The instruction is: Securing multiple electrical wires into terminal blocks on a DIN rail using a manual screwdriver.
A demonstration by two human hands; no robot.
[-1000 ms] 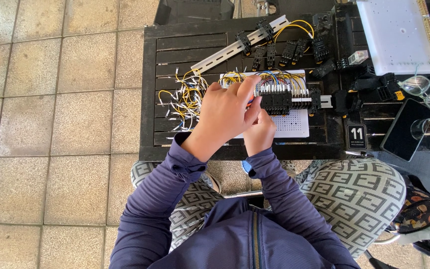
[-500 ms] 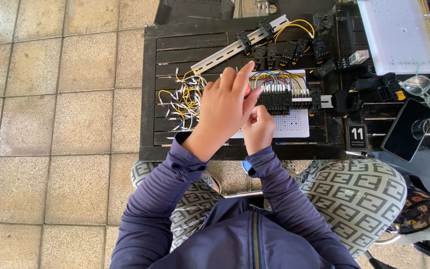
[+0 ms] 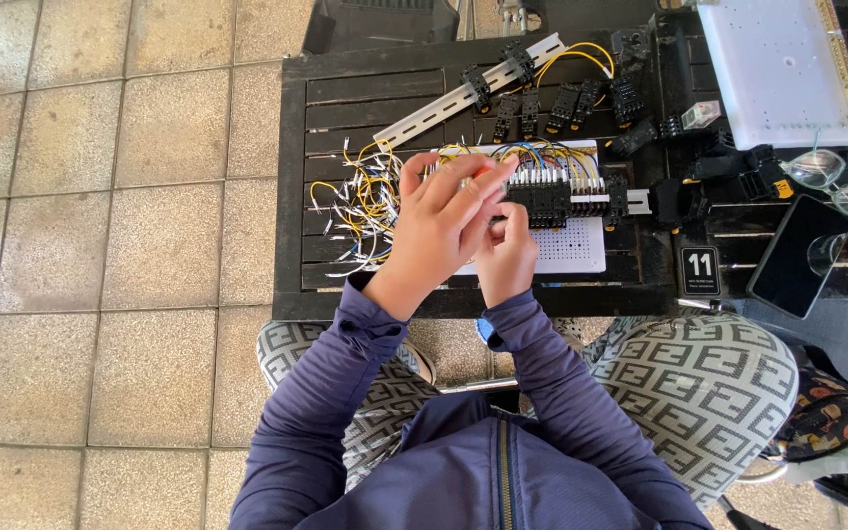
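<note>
Floor: tan tiles [image 3: 100, 245] left of the table.
Table: black slats [image 3: 345, 98]; person seated at its near edge.
Loose wires: yellow and white bundle [image 3: 360, 201] on the table, just left of the left hand.
Rail: grey metal strip [image 3: 434, 108] lying aslant at the table's far side, black blocks clipped on it.
Left hand: [image 3: 439, 221] over the white board's left end, fingers spread and half curled; a small orange bit shows at the fingertips, hold unclear.
Right hand: [image 3: 505, 250] just under the left, touching it; fingers pinched together, what they grip cannot be told.
Board: white perforated panel [image 3: 571, 250] mid-table, partly under both hands.
Terminal row: black blocks [image 3: 561, 186] with coloured wires, on the board, just right of the hands.
Tray: white [image 3: 777, 69], far right corner.
Phone: dark [image 3: 799, 257], right edge, beside glasses [image 3: 836, 182].
</note>
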